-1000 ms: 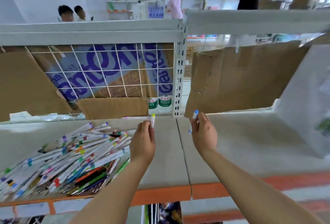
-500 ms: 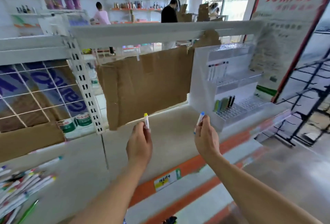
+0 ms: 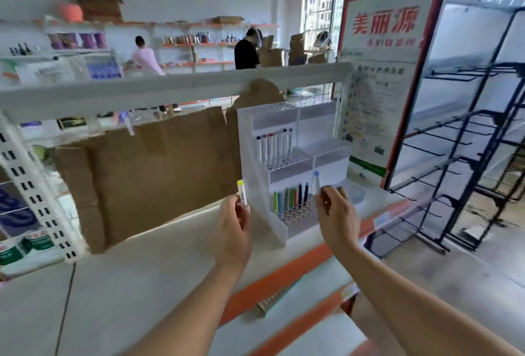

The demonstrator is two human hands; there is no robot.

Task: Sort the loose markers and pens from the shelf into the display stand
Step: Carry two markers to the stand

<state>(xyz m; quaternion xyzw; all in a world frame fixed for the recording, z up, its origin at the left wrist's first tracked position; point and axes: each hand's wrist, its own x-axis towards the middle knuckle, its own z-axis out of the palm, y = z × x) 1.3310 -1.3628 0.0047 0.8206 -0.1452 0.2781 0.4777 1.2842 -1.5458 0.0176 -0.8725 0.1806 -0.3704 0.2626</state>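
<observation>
Now at display stand [image 3: 262,185], pile left behind: left hand [image 3: 234,230] pinches yellow-capped marker [image 3: 242,192] beside stand's side wall; right hand [image 3: 336,218] pinches blue-capped marker [image 3: 316,182] above lower tier. Insertion seems next.

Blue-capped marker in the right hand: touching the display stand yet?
Cannot tell. In the head view the blue-capped marker, pinched by the right hand, overlaps the display stand above its lower holes, but blur hides any contact or gap.

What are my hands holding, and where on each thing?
The left hand pinches a yellow-capped marker low on its barrel; the right hand pinches a blue-capped marker likewise.
</observation>
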